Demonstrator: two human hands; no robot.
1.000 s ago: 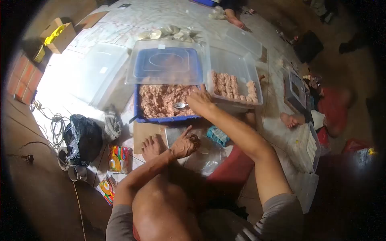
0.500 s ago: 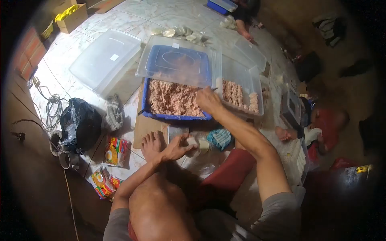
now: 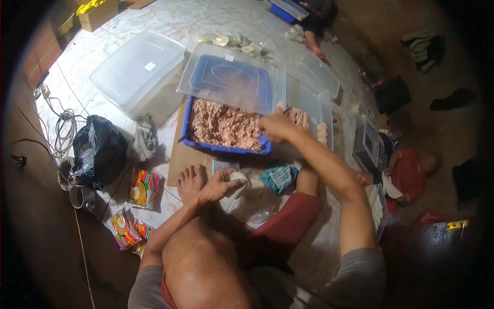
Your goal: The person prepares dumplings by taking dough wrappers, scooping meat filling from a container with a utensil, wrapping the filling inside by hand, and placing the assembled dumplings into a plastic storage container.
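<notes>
Hands near blue tub edge

Nothing legible: print on the colourful packets is too small

We wear short grey sleeves to either side of our bare knee and red shorts to its right; beyond it our foot is bare.

The white marble-patterned tile floor carries a crumpled grey checked cloth, a red-and-yellow rectangular plastic packet and a flat brown cardboard sheet.
</notes>
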